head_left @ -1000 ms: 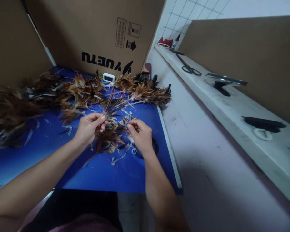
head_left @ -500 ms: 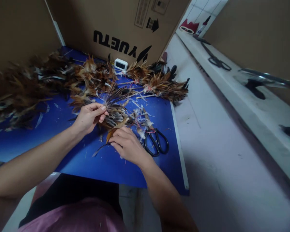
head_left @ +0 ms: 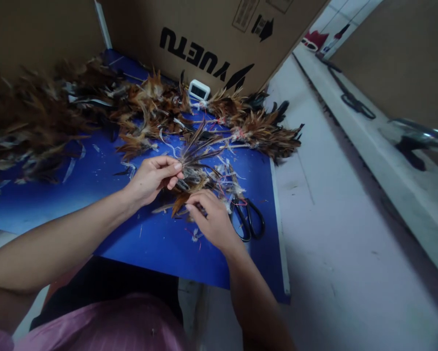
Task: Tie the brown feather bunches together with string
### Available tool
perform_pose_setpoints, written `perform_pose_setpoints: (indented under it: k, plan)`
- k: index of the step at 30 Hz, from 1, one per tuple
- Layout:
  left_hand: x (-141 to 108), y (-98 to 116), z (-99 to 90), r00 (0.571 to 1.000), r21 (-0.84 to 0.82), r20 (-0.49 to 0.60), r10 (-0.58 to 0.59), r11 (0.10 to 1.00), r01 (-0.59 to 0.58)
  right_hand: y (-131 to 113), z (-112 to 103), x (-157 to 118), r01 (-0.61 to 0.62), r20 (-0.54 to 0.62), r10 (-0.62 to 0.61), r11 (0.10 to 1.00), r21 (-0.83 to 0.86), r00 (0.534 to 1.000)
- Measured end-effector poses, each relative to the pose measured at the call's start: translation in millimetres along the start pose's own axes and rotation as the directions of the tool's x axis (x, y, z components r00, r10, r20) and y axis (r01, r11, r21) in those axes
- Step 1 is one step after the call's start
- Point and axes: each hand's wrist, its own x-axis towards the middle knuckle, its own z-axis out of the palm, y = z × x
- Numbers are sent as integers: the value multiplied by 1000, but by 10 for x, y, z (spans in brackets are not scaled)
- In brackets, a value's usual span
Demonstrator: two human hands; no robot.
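My left hand pinches a fanned bunch of long brown feathers by the base, between thumb and fingertips. The feathers spread upward and to the right, above the blue table. Lower right, my right hand is closed, its fingers curled at the near side of a loose feather pile. An orange-brown feather lies by its fingertips. Whatever those fingers grip is hidden. Just right of this hand lie black-handled scissors; their blades are covered by feathers and scraps.
Tied feather bundles lie at the back right, and a large heap of feathers covers the left. A small white digital device stands before a cardboard box. The blue table ends at a pale right edge.
The view has shifted, so the scene sits further right. My left hand keeps the bunch. My right hand has drawn slightly away from my left; the dark feather jutting from its fingers no longer shows.
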Motion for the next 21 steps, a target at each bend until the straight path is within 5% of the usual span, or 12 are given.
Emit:
perform_pose_setpoints:
  k: [4,8,15,21]
  plan:
    - [-6,5,14,999,-5,-4,-37,999,37,86,-26,4,-248,-156,326,892,379,933]
    - [-15,-5,25,998,19,-15,-56,998,57,132,-48,32,-267,-164,499,681,682,851]
    - [-46,-29,46,997,54,-11,-80,995,80,121,-150,51,-175,-164,535,527,831,829]
    - [-48,-73,39,999,127,-17,-52,990,54,96,-215,24,-34,-322,403,668,743,857]
